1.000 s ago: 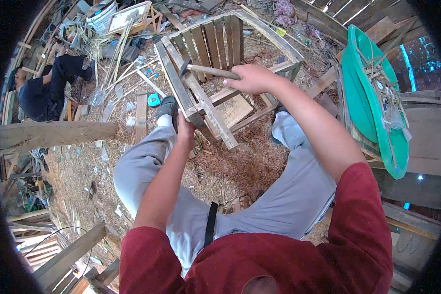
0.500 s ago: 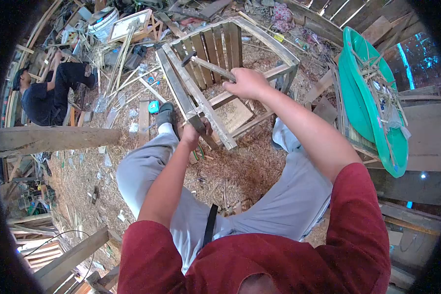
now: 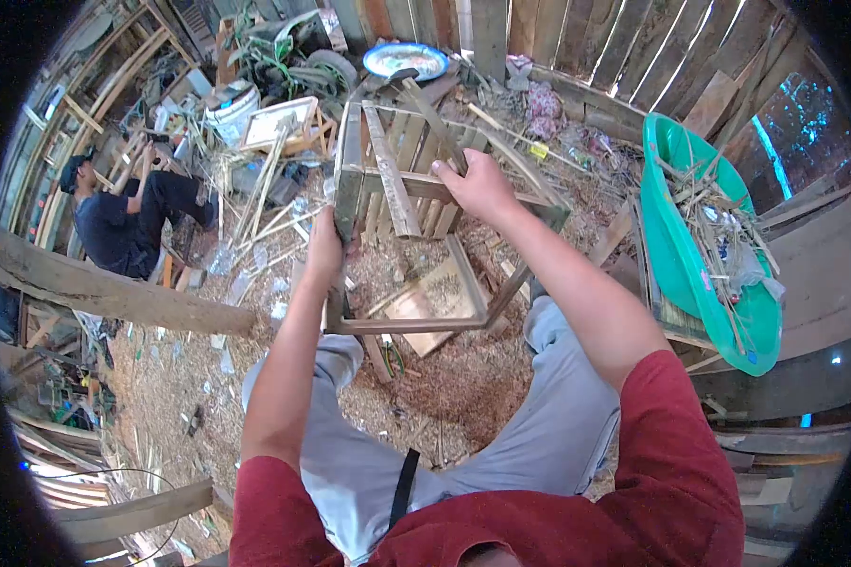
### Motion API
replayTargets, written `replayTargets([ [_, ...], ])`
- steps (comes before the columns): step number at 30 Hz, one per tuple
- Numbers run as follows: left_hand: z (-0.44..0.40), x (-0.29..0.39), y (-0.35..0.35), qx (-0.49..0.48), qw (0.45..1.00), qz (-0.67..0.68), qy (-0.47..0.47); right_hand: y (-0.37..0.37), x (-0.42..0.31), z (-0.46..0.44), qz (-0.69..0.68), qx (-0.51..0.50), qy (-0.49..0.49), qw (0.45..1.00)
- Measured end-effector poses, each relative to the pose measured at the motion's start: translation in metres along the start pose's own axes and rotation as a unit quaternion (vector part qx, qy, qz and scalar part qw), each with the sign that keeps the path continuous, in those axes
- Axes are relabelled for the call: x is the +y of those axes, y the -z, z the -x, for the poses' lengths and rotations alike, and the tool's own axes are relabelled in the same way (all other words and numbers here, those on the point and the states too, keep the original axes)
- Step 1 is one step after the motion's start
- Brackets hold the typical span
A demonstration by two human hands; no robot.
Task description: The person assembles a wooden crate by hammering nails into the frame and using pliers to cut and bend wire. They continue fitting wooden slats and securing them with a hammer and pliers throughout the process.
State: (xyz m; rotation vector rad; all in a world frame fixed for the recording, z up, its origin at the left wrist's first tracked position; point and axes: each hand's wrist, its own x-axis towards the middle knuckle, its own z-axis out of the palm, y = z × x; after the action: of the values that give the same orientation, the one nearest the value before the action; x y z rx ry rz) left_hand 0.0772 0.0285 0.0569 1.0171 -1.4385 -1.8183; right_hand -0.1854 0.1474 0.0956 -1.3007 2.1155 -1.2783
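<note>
My left hand (image 3: 325,244) is wrapped round the left side of a slatted wooden frame (image 3: 411,326), which is tilted up between my legs. In my right hand (image 3: 479,187) is the handle of a hammer (image 3: 435,121), its dark head pointing up and away above the frame. A loose-looking wooden strip (image 3: 390,170) lies across the frame's upper left part, between my hands. Beneath the frame, a flat wooden board (image 3: 432,304) rests on the shavings, with green-handled pliers (image 3: 393,359) near its left edge.
A person (image 3: 123,213) in dark clothes sits at the left, beyond a thick wooden beam (image 3: 123,291). To the right stands a green plastic basin (image 3: 728,321) holding sticks and plastic. Scrap wood and a round tray (image 3: 406,61) lie ahead, before a plank wall (image 3: 577,42).
The frame has been raised and tipped, with its lower bar now nearer me. My left hand has moved up its left side. The hammer has moved up with my right hand; the view has shifted too.
</note>
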Motion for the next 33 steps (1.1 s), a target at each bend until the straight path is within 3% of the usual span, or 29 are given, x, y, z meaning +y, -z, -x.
replayTargets([
  [2, -0.013, 0.037, -0.005, -0.021, 0.994, -0.100, -0.026, 0.007, -0.002, -0.002, -0.015, 0.043, 0.020, 0.999],
  [3, -0.018, 0.055, -0.009, -0.030, 0.988, -0.150, -0.036, 0.002, 0.011, -0.009, -0.107, 0.036, 0.001, 0.994],
  [6, -0.031, 0.110, -0.027, -0.049, 0.957, -0.282, -0.041, 0.026, -0.021, 0.011, -0.219, 0.016, -0.108, 0.970],
  [8, -0.037, 0.140, -0.033, -0.093, 0.931, -0.347, -0.056, -0.008, 0.019, -0.007, -0.273, 0.061, -0.090, 0.956],
  [9, -0.031, 0.147, -0.039, -0.084, 0.878, -0.439, -0.169, -0.021, 0.031, -0.013, -0.300, 0.066, -0.090, 0.947],
  [12, -0.016, 0.183, -0.061, -0.062, 0.915, -0.396, -0.050, -0.037, 0.029, -0.010, -0.397, 0.056, -0.100, 0.910],
  [14, -0.032, 0.182, -0.050, -0.057, 0.879, -0.471, -0.042, -0.034, 0.017, 0.000, -0.479, -0.009, -0.113, 0.871],
  [15, -0.036, 0.174, -0.047, -0.043, 0.861, -0.504, -0.059, -0.057, 0.053, -0.023, -0.450, -0.057, -0.066, 0.889],
  [16, -0.030, 0.172, -0.049, -0.030, 0.840, -0.536, -0.076, -0.051, 0.048, -0.014, -0.417, -0.083, -0.103, 0.899],
  [18, -0.031, 0.152, -0.042, -0.047, 0.720, -0.670, -0.176, -0.038, 0.038, -0.002, -0.346, -0.132, -0.171, 0.913],
  [20, -0.058, 0.097, -0.018, -0.069, 0.591, -0.743, -0.307, -0.045, 0.077, -0.005, -0.268, -0.155, -0.236, 0.921],
  [23, -0.052, 0.050, -0.012, -0.071, 0.692, -0.702, -0.153, -0.046, 0.115, 0.000, -0.122, -0.195, -0.282, 0.931],
  [27, -0.027, 0.026, -0.065, -0.082, 0.683, -0.719, -0.097, -0.067, 0.178, -0.017, -0.061, -0.167, -0.283, 0.942],
  [30, -0.032, 0.015, -0.081, -0.100, 0.707, -0.693, -0.097, -0.030, 0.118, 0.002, -0.132, -0.153, -0.266, 0.943],
  [33, -0.058, -0.008, -0.063, -0.112, 0.672, -0.719, -0.137, -0.004, 0.083, 0.017, -0.172, -0.123, -0.246, 0.946],
])
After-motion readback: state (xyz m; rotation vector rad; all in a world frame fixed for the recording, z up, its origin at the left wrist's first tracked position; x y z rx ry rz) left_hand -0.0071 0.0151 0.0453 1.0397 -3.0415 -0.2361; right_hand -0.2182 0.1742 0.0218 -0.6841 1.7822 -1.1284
